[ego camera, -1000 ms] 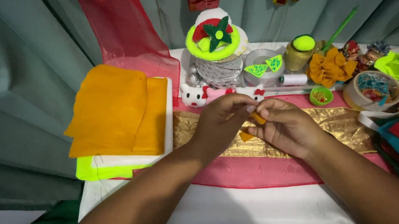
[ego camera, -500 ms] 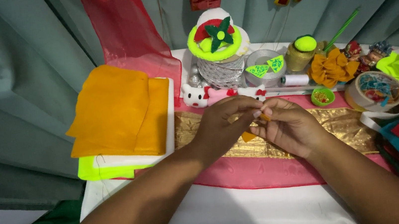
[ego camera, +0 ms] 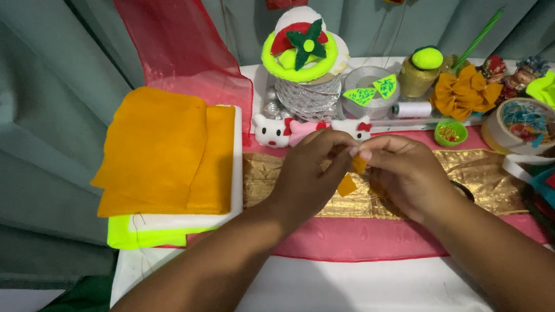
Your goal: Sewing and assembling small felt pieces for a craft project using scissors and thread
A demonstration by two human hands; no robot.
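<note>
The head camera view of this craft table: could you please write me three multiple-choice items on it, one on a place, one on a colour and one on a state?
1. Where does the folded orange cloth lie?
A. On the white tray at the table's left
B. On the gold fabric strip
C. On the tape roll

2. What colour is the small piece between the hands?
A. Blue
B. Orange
C. White

3. How are the left hand and right hand placed?
A. Flat and far apart
B. Fingertips meeting on the small piece
C. One out of view

Answers:
1 A, the cloth covers the tray beside the curtain.
2 B, it matches the cloth.
3 B, both hands pinch it above the gold strip.
</note>
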